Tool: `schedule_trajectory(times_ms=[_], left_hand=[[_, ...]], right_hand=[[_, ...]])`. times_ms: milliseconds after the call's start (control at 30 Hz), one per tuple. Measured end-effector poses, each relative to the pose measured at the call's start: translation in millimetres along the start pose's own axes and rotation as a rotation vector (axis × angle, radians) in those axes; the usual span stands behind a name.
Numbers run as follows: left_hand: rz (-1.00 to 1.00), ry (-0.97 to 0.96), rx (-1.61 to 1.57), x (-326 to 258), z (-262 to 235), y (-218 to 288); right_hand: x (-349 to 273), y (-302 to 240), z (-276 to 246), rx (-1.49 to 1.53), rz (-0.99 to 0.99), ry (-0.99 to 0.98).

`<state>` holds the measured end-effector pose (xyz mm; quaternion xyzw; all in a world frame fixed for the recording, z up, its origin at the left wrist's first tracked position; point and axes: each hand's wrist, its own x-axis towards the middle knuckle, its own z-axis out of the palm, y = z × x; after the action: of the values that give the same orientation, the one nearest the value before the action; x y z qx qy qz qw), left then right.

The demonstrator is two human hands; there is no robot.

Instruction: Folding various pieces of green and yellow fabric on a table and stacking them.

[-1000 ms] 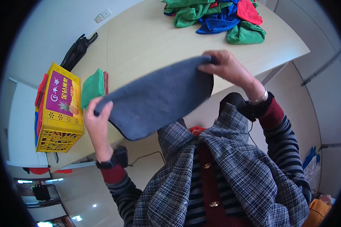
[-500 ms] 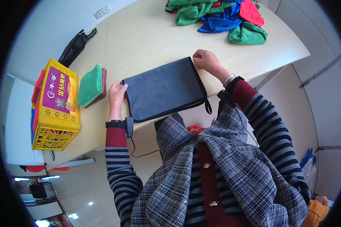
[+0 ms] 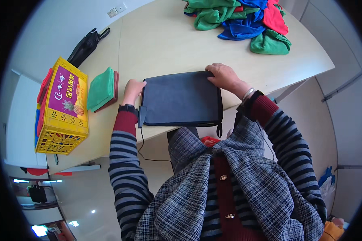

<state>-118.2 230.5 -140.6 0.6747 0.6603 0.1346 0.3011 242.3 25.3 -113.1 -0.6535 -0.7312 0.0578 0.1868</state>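
A dark grey zip pouch [image 3: 181, 98] with black edging lies flat at the table's near edge, slightly overhanging it. Its black wrist loop [image 3: 219, 130] dangles from the near right corner. My left hand [image 3: 133, 89] is closed at the pouch's far left corner, thumb along the edge. At the far right corner, my right hand [image 3: 226, 76] grips the pouch with thumb and bent fingers.
Left of the pouch, folded green cloths [image 3: 101, 90] lie over a brown-red one [image 3: 116, 86]. Beside them stands a yellow plastic crate [image 3: 64, 130] holding coloured cloths. A black folded umbrella [image 3: 83, 46] lies behind. Green, blue and red cloths [image 3: 239, 30] are heaped at the far right.
The pouch has turned clockwise, its far edge now nearly level. Both hands have moved with it, and my right fingers now reach over its far right corner. The whole view has shifted slightly.
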Motion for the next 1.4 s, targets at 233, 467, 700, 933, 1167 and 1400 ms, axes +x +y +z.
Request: schedule_trajectory(times_ms=[233, 467, 700, 933, 1167, 1400], left_hand=[[0.166, -0.003, 0.182, 17, 40, 84], [0.757, 0.251, -0.320, 18, 81, 131], [0.592, -0.144, -0.300, -134, 24, 131], [0.434, 0.114, -0.078, -283, 55, 18], [0.669, 0.428, 0.069, -286, 81, 11], [0.664, 0.352, -0.158, -290, 81, 17]], right_hand=[[-52, 18, -13, 0.173, 0.200, 0.011], [-101, -24, -17, 0.305, 0.245, 0.032], [-135, -44, -51, 0.193, 0.230, 0.043], [-110, -94, -34, 0.261, -0.313, 0.167], [-88, -123, 19, 0.093, -0.478, 0.089], [-91, -120, 20, 0.023, -0.490, 0.121]])
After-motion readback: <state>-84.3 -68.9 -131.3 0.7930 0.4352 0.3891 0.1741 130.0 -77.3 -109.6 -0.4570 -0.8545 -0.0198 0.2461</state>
